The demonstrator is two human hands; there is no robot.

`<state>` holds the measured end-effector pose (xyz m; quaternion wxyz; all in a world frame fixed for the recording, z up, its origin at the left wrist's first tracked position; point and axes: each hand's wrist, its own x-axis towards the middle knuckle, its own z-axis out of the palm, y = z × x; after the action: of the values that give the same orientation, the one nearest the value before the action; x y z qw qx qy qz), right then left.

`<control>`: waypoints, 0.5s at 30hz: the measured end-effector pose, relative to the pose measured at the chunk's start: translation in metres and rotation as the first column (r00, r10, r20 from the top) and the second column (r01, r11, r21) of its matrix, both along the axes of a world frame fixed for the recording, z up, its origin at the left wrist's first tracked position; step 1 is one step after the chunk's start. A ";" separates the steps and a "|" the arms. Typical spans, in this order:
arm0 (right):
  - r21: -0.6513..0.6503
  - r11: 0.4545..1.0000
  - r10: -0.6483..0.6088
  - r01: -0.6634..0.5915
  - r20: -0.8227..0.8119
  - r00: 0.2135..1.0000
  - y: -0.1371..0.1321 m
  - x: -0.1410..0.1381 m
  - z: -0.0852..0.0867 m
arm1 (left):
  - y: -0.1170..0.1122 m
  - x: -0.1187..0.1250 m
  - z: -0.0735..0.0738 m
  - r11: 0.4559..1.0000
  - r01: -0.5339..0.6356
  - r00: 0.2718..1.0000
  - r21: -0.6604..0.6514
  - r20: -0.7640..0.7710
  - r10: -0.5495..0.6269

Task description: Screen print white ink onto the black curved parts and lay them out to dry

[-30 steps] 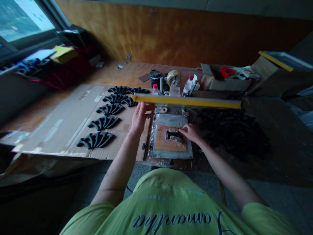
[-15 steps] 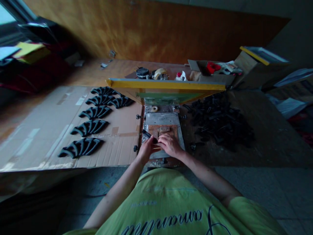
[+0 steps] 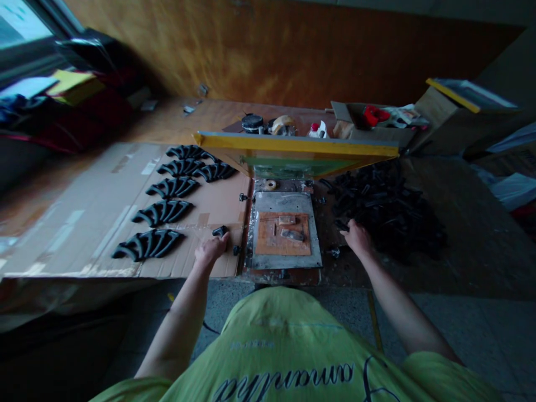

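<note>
My left hand (image 3: 209,249) is closed on a black curved plastic piece (image 3: 219,230), just above the cardboard sheet. Beside it, similar pieces (image 3: 148,244) lie in neat fanned rows. On the other side, my right hand (image 3: 357,235) pinches another black piece (image 3: 341,225) at the near-left edge of a loose heap (image 3: 381,206). Between the hands is a metal plate (image 3: 257,259) carrying a brown board (image 3: 268,248) with small blocks fixed on it. A yellow-edged screen frame (image 3: 297,146) is tilted up behind the plate.
Black knobs (image 3: 237,250) stick out at the plate's sides. Behind the frame stand a dark round tub (image 3: 252,123), a tape roll (image 3: 283,125) and a bottle with a red cap (image 3: 315,130). An open carton (image 3: 368,134) sits at the back right.
My hands have parted from over the board. The left has carried a black piece left above the cardboard; the right has moved to the heap and gripped another piece. The view has shifted slightly.
</note>
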<state>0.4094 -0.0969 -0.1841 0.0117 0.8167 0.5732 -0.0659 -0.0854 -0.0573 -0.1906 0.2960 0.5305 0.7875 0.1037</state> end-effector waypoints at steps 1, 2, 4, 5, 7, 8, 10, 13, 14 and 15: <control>0.054 0.998 0.038 -0.033 -0.087 0.995 0.003 -0.014 0.002 | 0.005 0.003 0.010 1.000 -0.022 1.000 0.009 -0.005 0.022; 0.119 0.988 0.123 -0.102 -0.180 0.976 0.007 -0.030 0.004 | 0.012 0.008 0.022 0.999 -0.029 0.999 0.036 0.022 0.029; 0.272 0.915 0.377 -0.299 -0.306 0.874 0.015 -0.066 0.007 | 0.028 0.023 0.052 0.992 0.004 0.990 0.127 0.137 -0.022; 0.331 0.858 0.494 -0.393 -0.322 0.808 0.018 -0.084 0.008 | 0.037 0.033 0.069 0.984 0.018 0.975 0.178 0.214 -0.057; 0.369 0.756 0.645 -0.540 -0.282 0.710 0.025 -0.118 0.009 | 0.051 0.056 0.105 0.958 -0.012 0.929 0.287 0.357 -0.096; 0.358 0.722 0.684 -0.592 -0.240 0.689 0.028 -0.131 0.008 | 0.057 0.068 0.123 0.916 -0.114 0.844 0.386 0.524 -0.116; 0.314 0.676 0.728 -0.667 -0.142 0.671 0.031 -0.153 0.007 | 0.065 0.089 0.153 0.835 -0.263 0.635 0.483 0.738 -0.227; 0.257 0.650 0.746 -0.715 -0.041 0.664 0.029 -0.168 0.007 | 0.065 0.106 0.178 0.794 -0.318 0.460 0.519 0.816 -0.349; 0.249 0.646 0.749 -0.722 -0.026 0.662 0.027 -0.169 0.008 | 0.061 0.106 0.179 0.795 -0.314 0.458 0.520 0.816 -0.353; 0.249 0.644 0.750 -0.723 -0.022 0.661 0.026 -0.167 0.010 | 0.057 0.105 0.178 0.795 -0.315 0.472 0.518 0.812 -0.342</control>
<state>0.2429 -0.0714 -0.1739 -0.0875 0.5027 0.8590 -0.0424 0.0193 -0.0007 -0.0129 0.4712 0.4705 0.4371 0.6045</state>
